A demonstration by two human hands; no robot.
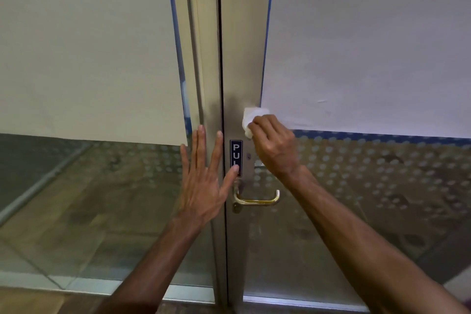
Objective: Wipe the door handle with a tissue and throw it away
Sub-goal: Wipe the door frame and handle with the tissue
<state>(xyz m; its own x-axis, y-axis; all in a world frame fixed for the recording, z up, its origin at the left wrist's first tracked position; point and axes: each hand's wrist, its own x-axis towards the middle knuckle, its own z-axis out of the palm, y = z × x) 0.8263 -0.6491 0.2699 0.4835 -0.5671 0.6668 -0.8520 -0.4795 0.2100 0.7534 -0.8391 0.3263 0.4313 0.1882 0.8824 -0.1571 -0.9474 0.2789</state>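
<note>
Door handle (257,199) unobstructed — hands above.

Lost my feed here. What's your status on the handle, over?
Right hand clutching tissue on the door frame, above the handle. Left hand open, flat against the door. Handle uncovered, nothing blocking it.

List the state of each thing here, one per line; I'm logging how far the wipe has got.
Tissue: crumpled, held against the door frame above the handle.
Right hand: closed on the tissue.
Left hand: open, fingers spread, flat by the door edge.
Door handle: level, not touched by either hand.
Door: shut.
Pull sign: partly covered by a left fingertip.
</note>
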